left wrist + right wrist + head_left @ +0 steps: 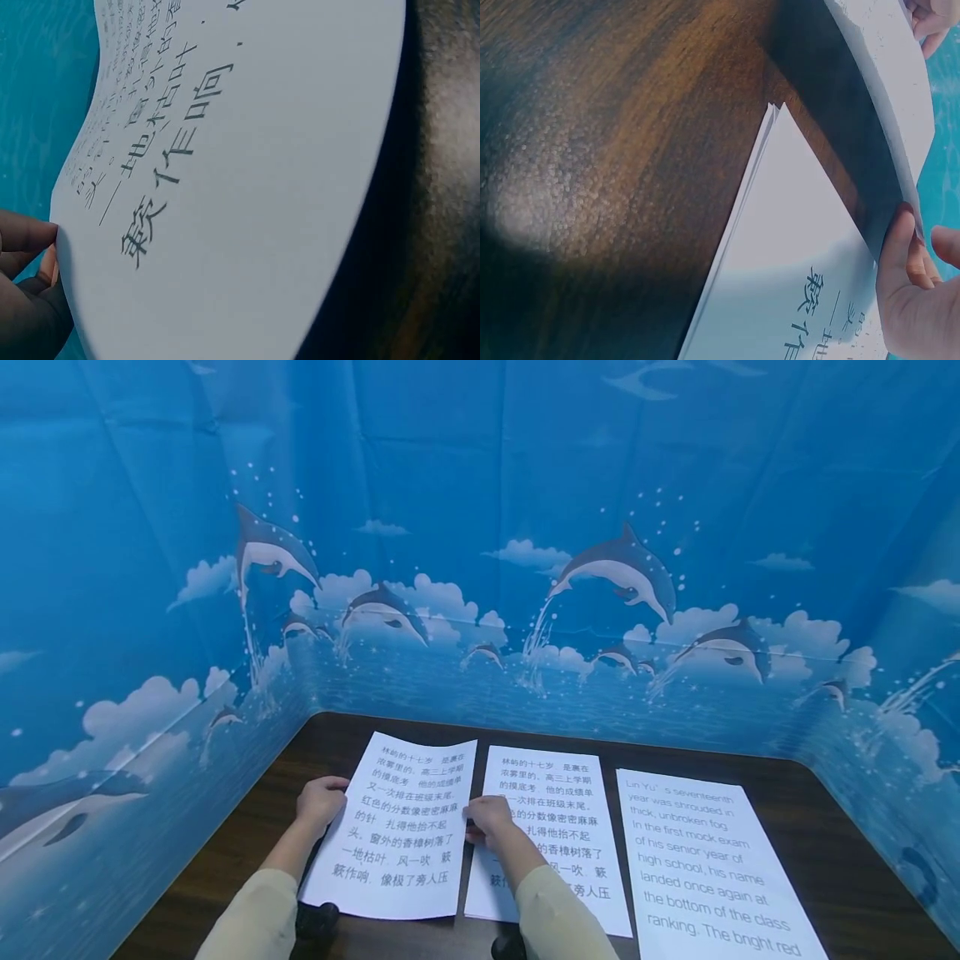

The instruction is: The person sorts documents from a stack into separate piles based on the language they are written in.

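Observation:
A printed sheet of paper (397,835) with Chinese text is held up off the table, bowing slightly. My left hand (321,802) pinches its left edge between thumb and fingers; the left wrist view shows the fingertips (37,234) right at that edge. On the opposite side my right hand (491,820) pinches the right edge. Beneath the right forearm lies a stack of Chinese-text sheets (551,777), partly hidden by that hand and sleeve. In the right wrist view, the raised sheet (896,97) curves above the table and the stack's corner (780,150) shows several layers.
To the right lies an English-text sheet (712,860), flat on the dark wooden table (832,852). A blue curtain (465,485) printed with dolphins and clouds encloses the table's back and sides. Small dark objects (317,922) sit under both sleeves.

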Motion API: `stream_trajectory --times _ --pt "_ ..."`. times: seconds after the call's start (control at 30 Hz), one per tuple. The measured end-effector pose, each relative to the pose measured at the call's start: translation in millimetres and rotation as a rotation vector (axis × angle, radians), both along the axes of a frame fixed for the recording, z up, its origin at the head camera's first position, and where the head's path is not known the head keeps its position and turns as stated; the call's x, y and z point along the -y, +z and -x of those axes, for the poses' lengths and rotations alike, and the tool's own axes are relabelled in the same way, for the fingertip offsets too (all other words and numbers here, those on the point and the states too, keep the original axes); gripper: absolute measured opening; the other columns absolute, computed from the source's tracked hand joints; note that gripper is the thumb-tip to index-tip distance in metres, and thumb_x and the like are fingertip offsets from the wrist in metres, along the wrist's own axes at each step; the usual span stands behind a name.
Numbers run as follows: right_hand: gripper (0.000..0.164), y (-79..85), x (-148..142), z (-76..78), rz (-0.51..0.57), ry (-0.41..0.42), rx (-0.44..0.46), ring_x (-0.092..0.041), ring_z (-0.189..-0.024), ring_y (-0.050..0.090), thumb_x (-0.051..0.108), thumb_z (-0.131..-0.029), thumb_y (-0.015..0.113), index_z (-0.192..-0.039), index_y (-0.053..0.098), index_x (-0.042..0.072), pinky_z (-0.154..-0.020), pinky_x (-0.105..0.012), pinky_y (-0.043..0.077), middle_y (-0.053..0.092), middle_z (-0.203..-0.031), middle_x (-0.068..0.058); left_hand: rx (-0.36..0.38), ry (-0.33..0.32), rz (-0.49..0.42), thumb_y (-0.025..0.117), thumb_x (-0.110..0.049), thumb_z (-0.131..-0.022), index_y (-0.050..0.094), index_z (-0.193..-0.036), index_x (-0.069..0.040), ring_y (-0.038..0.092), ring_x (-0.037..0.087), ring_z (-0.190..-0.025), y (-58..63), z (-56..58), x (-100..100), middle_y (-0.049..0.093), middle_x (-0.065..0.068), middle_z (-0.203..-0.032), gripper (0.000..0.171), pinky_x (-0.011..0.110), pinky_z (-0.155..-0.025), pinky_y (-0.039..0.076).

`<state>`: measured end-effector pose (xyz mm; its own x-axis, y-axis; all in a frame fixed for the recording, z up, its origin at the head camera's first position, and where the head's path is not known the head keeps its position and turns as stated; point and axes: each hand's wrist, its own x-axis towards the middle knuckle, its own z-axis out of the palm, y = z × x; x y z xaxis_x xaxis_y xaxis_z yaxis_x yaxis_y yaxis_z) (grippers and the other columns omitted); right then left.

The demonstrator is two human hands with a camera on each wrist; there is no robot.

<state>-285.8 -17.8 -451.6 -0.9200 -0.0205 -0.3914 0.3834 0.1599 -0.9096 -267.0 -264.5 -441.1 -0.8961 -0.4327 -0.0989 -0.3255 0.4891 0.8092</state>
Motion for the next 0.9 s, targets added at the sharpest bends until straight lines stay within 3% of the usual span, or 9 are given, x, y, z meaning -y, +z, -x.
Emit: stream_trajectory --times 0.33,0.4,0.63,0.9 --pt "0.022 -3.4 0.0 -1.4 0.003 0.023 0.003 -0.018 -0.061 0.057 0.006 -0.08 0.053 -0.098 0.054 -0.006 -0.052 -0.023 0.048 0.055 -0.074 -0.013 0.015 0.024 0.031 0.04 0.001 -0.078 0.05 -0.109 0.009 0.042 0.042 -0.1 -3.3 -1.3 3.2 0.044 0.03 -0.111 0.034 0.05 -0.081 0.036" --pt "0.021 -1.6 -0.9 -1.9 0.005 0.039 -0.002 -0.019 -0.062 0.058 0.007 -0.08 0.054 -0.096 0.054 -0.006 -0.052 -0.023 0.048 0.055 -0.075 -0.013 0.015 0.037 0.048 0.039 0.0 -0.079 0.05 -0.109 0.008 0.042 0.041 -0.1 -9.6 2.0 7.4 0.044 0.029 -0.111 0.033 0.049 -0.08 0.037" --pt "0.024 5.3 -4.3 -1.2 0.004 0.065 -0.011 -0.02 -0.063 0.058 0.008 -0.079 0.056 -0.096 0.053 -0.009 -0.054 -0.026 0.049 0.056 -0.077 -0.014 0.036 0.053 0.047 0.043 -0.002 -0.079 0.049 -0.109 0.009 0.043 0.042 -0.099 -5.4 1.7 8.6 0.045 0.029 -0.109 0.032 0.05 -0.08 0.037" --pt "0.023 6.1 -9.3 0.7 -0.011 0.054 -0.016 -0.021 -0.066 0.059 0.009 -0.078 0.057 -0.095 0.054 -0.007 -0.054 -0.026 0.049 0.056 -0.079 -0.013 0.052 0.035 0.089 0.048 -0.012 -0.083 0.051 -0.108 0.004 0.049 0.035 -0.093 -40.9 25.8 29.5 0.05 0.024 -0.105 0.03 0.044 -0.072 0.042"
